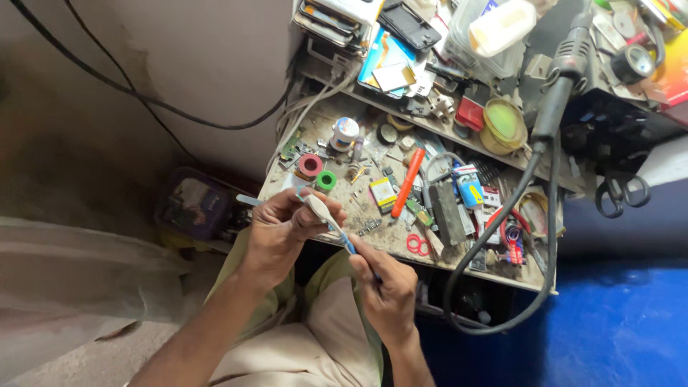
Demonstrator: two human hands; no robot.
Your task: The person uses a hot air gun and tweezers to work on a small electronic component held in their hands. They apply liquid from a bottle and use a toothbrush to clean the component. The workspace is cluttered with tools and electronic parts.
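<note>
Two hands over a cluttered workbench (373, 240)
Left hand (281, 231) grips a small part; right hand (385, 287) pinches a toothbrush (331, 223) against it.

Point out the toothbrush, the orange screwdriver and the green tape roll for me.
toothbrush (320, 210), head view, on its white head end.
orange screwdriver (409, 180), head view, on the middle of its handle.
green tape roll (326, 180), head view, on its ring.

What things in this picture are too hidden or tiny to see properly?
Head view only:
- What the left hand holds: its fingers cover all but a pale blue end.
- The brush handle's end: hidden inside the right hand.
- Small parts on the bench: too tiny to name.
- The shelf clutter: cut off by the top edge.
- The box on the floor: dark and blurred.
</note>
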